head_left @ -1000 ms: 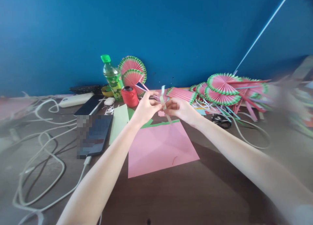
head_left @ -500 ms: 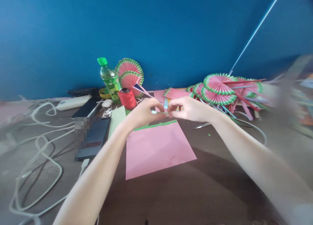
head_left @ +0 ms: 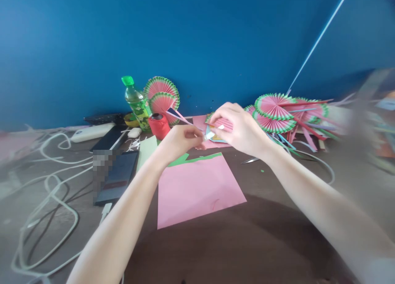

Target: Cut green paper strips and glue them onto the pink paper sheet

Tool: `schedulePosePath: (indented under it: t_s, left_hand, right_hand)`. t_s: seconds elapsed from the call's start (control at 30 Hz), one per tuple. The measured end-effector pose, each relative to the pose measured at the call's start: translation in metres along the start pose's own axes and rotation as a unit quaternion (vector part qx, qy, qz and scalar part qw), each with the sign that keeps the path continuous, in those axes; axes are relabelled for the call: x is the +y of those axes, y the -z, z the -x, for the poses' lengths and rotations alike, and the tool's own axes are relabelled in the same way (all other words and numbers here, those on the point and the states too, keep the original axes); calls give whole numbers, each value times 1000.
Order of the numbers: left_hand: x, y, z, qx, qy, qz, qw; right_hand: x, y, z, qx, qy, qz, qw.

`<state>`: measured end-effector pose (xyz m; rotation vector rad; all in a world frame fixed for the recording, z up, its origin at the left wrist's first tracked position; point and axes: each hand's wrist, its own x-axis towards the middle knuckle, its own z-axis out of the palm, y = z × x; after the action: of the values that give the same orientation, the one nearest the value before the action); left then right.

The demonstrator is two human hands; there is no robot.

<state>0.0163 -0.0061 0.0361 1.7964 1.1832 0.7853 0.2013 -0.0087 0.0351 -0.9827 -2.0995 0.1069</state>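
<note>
Pinched shut, our left hand (head_left: 180, 140) and right hand (head_left: 243, 129) each grip 1 end of a thin pale paper strip (head_left: 214, 132), held above the far edge of the rectangular pink paper sheet (head_left: 197, 191) on the brown bench (head_left: 247, 243).

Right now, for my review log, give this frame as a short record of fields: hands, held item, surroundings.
Left hand: pinches one end of a pale paper strip
Right hand: pinches the other end
Below hands: pink sheet flat on table
Behind: green-capped bottle, red spool, paper fans
Left side: phone, white cables
</note>
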Motion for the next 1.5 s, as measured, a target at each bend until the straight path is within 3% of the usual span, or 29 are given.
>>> schedulePosePath:
  t_s: [0.07,0.13,0.4,0.63,0.97,1.27,1.5]
  left_hand:
    - [-1,-1,-2,49,23,17,998]
    - [-3,-1,-3,70,32,34,996]
    - [-7,-8,-4,37,23,78,996]
    - [0,-13,0,53,26,13,998]
    - [-10,-15,-3,49,0,-12,999]
    - [-9,-14,-4,42,40,57,997]
    - [-16,-10,-8,5,36,110,993]
  right_hand:
    - [-3,-1,-1,54,8,22,998]
    - [-5,-5,0,44,-1,9,999]
    - [-6,-23,4,-31,-104,-61,992]
    - [0,-23,4,-60,-169,-111,978]
    - [6,-26,4,-79,-202,-171,961]
    - [12,-22,1,-104,-217,-228,943]
    - [15,-18,1,-134,-233,-250,930]
